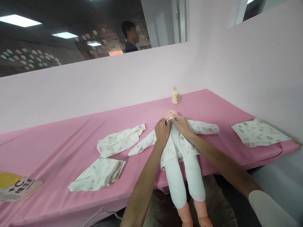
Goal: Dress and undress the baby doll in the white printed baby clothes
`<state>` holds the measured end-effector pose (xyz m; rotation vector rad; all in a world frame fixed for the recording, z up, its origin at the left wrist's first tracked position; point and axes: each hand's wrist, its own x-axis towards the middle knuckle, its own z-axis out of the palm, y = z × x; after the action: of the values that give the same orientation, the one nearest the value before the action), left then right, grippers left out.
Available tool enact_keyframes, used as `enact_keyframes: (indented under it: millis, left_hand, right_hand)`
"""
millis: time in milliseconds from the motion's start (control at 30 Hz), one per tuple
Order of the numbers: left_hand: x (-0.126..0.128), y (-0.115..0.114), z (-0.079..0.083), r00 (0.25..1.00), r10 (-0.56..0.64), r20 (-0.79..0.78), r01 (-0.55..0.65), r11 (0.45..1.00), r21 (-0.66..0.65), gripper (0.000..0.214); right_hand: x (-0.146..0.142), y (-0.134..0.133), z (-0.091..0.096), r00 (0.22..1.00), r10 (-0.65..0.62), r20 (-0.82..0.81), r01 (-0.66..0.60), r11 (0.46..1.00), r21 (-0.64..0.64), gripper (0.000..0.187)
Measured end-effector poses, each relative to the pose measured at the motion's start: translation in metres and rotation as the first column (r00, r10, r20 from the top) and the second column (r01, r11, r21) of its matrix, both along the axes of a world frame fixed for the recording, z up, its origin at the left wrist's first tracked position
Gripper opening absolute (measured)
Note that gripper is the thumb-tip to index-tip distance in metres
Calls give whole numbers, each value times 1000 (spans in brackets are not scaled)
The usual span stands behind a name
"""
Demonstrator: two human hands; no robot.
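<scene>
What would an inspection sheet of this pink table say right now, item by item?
Surface: long table under a creased pink cloth.
Things in hand: doll on its back, legs past the front edge, in white trousers and a printed jacket.
Clutter: three loose printed garments, two left of the doll, one right; small bottle behind its head; printed packet far left.
Hands: left hand and right hand both grip the jacket at the doll's neck.
Cables: one pale cord below the front edge.
Surroundings: pale partition wall; a person beyond it.
</scene>
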<state>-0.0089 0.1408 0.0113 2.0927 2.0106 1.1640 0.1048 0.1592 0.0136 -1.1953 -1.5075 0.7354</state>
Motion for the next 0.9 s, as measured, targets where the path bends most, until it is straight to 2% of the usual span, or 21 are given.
enact_keyframes:
  millis: [167, 300, 367, 433, 533, 600, 700, 800, 900]
  left_hand:
    - [1, -2, 0, 999, -2, -45, 1, 1000, -17, 18]
    - [0, -2, -1, 998, -54, -29, 54, 999, -6, 18]
    - [-2, -3, -1, 994, -98, 45, 98, 995, -14, 19]
    - [-7, -5, 1, 965, -195, 178, 203, 979, -28, 19]
    - [-15, -7, 5, 854, -324, 406, 379, 923, -61, 26]
    - [-18, -6, 7, 811, -312, 495, 403, 911, -87, 28]
    - [-19, -3, 7, 822, -264, 504, 354, 931, -89, 26]
    - [-15, 1, 5, 840, -226, 494, 306, 948, -88, 22]
    - [-12, 3, 2, 785, -180, 593, 304, 946, -115, 20]
  right_hand:
    - [-3, -2, -1, 999, -11, -30, 11, 1000, -1, 21]
    - [-3, -10, 1, 999, 0, -43, -1, 1000, -3, 18]
    - [-2, -16, 3, 999, 33, -5, -33, 999, 9, 19]
    - [1, -21, 3, 997, 70, 40, -72, 997, 31, 22]
    - [6, -27, 3, 983, 124, 137, -137, 987, 88, 29]
    - [10, -30, 2, 962, 154, 225, -187, 973, 135, 31]
    - [12, -33, 2, 943, 176, 284, -230, 958, 170, 33]
    - [12, -35, 2, 962, 144, 232, -184, 970, 160, 34]
    - [10, -34, 0, 965, 66, 256, -113, 978, 174, 35]
